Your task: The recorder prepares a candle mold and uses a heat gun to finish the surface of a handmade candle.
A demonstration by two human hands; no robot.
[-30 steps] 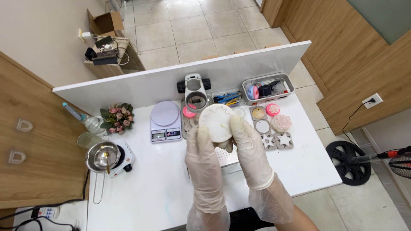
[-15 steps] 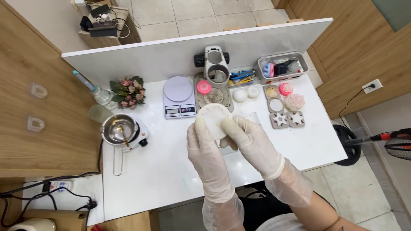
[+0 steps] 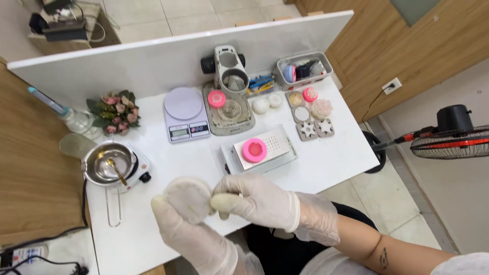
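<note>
Near the table's front edge, a pale round disc (image 3: 187,199) sat cupped in the gloved left hand (image 3: 191,229), fingers clamped under it, seemingly to steady it. The gloved right hand (image 3: 257,199) was closed beside it, pinching the rim. Farther off lay a pink mould (image 3: 254,149) on a white tray (image 3: 277,145); far left, a small pan (image 3: 108,164).

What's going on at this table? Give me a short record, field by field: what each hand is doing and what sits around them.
Left hand: gloved left hand cradles a pale round disc
Right hand: gloved right hand pinches the disc's edge
In front: white box with a pink round mould on top
Back row: kitchen scale, grey press, star moulds
Left side: metal pot on a small hotplate, flower bunch
Surface: white table
</note>
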